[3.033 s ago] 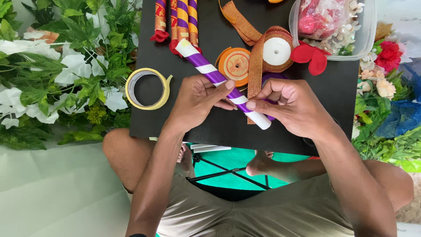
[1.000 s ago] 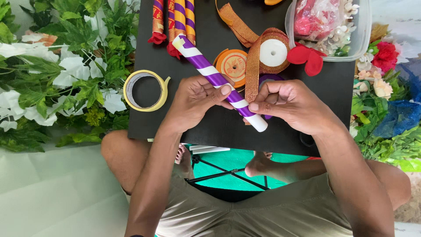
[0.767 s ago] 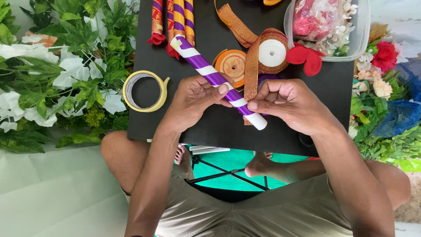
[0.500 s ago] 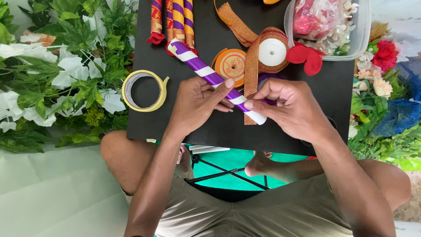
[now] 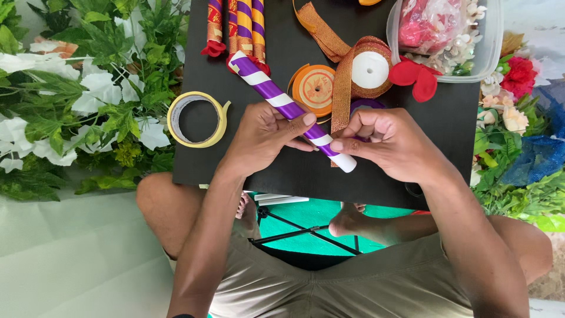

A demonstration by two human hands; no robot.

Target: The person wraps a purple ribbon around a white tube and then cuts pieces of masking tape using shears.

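Observation:
A white stick wound with purple ribbon lies slanted over the black table. My left hand grips its middle, thumb on top. My right hand pinches the stick near its bare white lower end and hides the ribbon there. A purple ribbon spool shows just behind my right fingers.
Several finished purple, gold and red wrapped sticks lie at the table's far edge. A yellow tape roll, an orange spool, a glittery orange ribbon roll, a red bow and a clear tub surround the hands. Artificial flowers flank both sides.
The stick's far end has shifted slightly up and left. My hands have turned the stick a little and stay on the same section.

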